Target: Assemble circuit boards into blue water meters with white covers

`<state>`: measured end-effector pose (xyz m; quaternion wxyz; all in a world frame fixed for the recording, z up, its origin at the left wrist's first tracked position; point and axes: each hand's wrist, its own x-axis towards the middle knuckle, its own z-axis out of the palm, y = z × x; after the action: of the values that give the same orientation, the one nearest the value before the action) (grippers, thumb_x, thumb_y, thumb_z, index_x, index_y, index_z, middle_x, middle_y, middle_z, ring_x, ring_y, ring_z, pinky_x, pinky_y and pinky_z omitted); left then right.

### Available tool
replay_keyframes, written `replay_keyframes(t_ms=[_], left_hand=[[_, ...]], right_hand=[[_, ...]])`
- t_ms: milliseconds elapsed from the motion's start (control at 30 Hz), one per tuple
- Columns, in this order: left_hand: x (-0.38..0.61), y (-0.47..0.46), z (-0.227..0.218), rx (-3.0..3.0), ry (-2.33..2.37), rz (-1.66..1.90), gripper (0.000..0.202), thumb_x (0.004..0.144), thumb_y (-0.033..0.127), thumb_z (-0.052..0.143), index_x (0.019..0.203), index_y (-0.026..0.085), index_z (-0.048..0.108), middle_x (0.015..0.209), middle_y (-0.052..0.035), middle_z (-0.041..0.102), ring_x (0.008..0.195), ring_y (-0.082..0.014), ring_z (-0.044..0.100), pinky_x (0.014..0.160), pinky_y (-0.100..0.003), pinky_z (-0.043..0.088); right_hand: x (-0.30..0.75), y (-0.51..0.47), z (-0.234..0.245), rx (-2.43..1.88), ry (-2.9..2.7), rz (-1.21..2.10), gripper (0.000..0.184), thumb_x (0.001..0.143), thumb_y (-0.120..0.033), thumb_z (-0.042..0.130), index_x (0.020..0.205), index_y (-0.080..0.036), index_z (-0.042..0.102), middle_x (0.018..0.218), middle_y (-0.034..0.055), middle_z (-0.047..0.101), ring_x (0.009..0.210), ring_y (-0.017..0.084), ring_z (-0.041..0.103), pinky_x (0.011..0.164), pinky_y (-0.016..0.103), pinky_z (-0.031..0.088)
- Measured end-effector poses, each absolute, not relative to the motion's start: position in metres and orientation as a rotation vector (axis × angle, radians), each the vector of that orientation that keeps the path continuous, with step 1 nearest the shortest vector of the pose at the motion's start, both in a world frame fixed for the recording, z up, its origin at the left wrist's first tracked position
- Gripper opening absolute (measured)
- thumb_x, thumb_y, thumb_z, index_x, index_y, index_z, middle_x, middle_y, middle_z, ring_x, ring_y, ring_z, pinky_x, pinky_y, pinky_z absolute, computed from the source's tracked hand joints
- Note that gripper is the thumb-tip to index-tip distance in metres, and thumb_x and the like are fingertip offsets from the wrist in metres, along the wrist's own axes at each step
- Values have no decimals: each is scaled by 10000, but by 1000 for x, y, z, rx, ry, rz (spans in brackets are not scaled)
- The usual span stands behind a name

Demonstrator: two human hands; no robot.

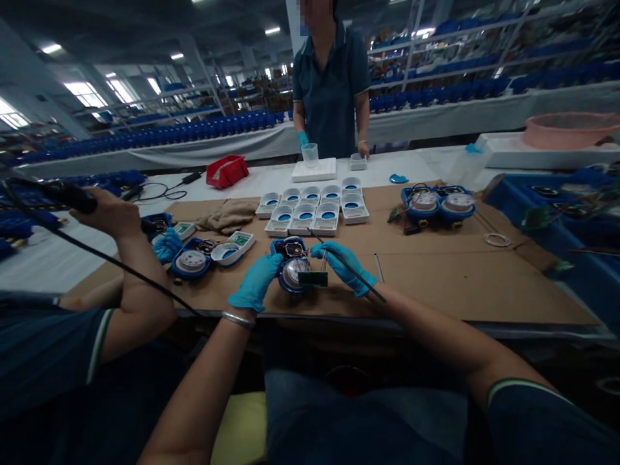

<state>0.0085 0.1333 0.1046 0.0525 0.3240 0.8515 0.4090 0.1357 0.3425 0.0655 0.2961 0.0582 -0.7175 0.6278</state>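
Note:
A blue water meter (pixel 292 270) with a round dial sits on the brown cardboard sheet (pixel 460 284) in front of me. A small green circuit board (pixel 312 279) hangs from it on coloured wires. My left hand (pixel 256 281), in a blue glove, is curled around the meter's left side. My right hand (pixel 345 266), also gloved, touches the meter's right side and grips a thin dark rod (pixel 361 279) that slants across the palm.
White covers with blue centres (pixel 314 210) lie in rows beyond the meter. More meters (pixel 438 205) stand at the right. A co-worker's arm (pixel 130 258) at my left holds a corded tool (pixel 68 194) over another meter (pixel 191 262). A person (pixel 330 77) stands across the table. A red bin (pixel 227 171) sits far left.

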Motion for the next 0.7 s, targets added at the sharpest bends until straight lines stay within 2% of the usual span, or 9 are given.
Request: replay_keyframes(t_ms=[100, 200, 300, 367, 433, 500, 600, 700], left_hand=[[-9, 134, 116, 1025, 2641, 993, 95, 782, 247, 590, 744, 201, 663, 889, -72, 732, 902, -235, 636, 968, -378, 450], [-14, 144, 118, 1023, 2712, 799, 124, 806, 261, 577, 705, 207, 623, 827, -72, 711, 884, -234, 628, 956, -361, 446], [-8, 155, 111, 974, 2802, 683, 234, 908, 341, 480, 814, 182, 624, 880, -105, 701, 898, -250, 637, 919, -388, 460], [-2, 162, 106, 967, 2863, 670, 295, 937, 382, 454, 1001, 155, 631, 1044, -139, 696, 1004, -273, 635, 944, -419, 457], [4, 167, 104, 1021, 2923, 701, 389, 933, 380, 488, 1224, 138, 577, 1263, -171, 631, 1175, -299, 582, 1026, -457, 422], [8, 171, 106, 1124, 2941, 763, 485, 920, 342, 525, 1358, 137, 504, 1410, -178, 539, 1304, -307, 501, 1113, -484, 356], [12, 176, 115, 1244, 2801, 932, 545, 888, 315, 583, 1402, 159, 486, 1473, -141, 494, 1366, -285, 451, 1174, -466, 304], [19, 182, 129, 1190, 2522, 1235, 582, 829, 310, 653, 1385, 201, 517, 1461, -101, 517, 1343, -275, 483, 1154, -449, 359]], right_hand=[[132, 337, 55, 124, -1829, 1843, 257, 925, -421, 576, 986, -200, 691, 1046, 39, 728, 1023, 180, 667, 992, 360, 503], [130, 336, 47, 96, -1697, 2040, 271, 905, -441, 601, 962, -193, 694, 1040, 35, 723, 1016, 182, 660, 992, 368, 514], [129, 341, 43, 127, -1540, 2215, 265, 904, -434, 607, 999, -201, 691, 1079, 26, 711, 1041, 177, 652, 1019, 380, 507], [128, 347, 41, 133, -1511, 2243, 256, 896, -425, 621, 1010, -206, 689, 1062, 17, 713, 1020, 167, 658, 1018, 374, 511], [125, 351, 40, 135, -1553, 2193, 259, 898, -420, 616, 1019, -204, 692, 1060, 21, 716, 1014, 168, 661, 1010, 370, 515], [122, 355, 40, 128, -1623, 2083, 264, 908, -418, 596, 1013, -199, 698, 1062, 36, 720, 1014, 181, 667, 989, 374, 524], [120, 356, 39, 141, -1776, 1829, 255, 924, -388, 572, 1034, -203, 707, 1087, 59, 721, 1029, 207, 669, 978, 393, 522], [121, 354, 39, 267, -1925, 1584, 248, 935, -338, 560, 1107, -230, 702, 1127, 65, 711, 1040, 220, 664, 975, 403, 518]])
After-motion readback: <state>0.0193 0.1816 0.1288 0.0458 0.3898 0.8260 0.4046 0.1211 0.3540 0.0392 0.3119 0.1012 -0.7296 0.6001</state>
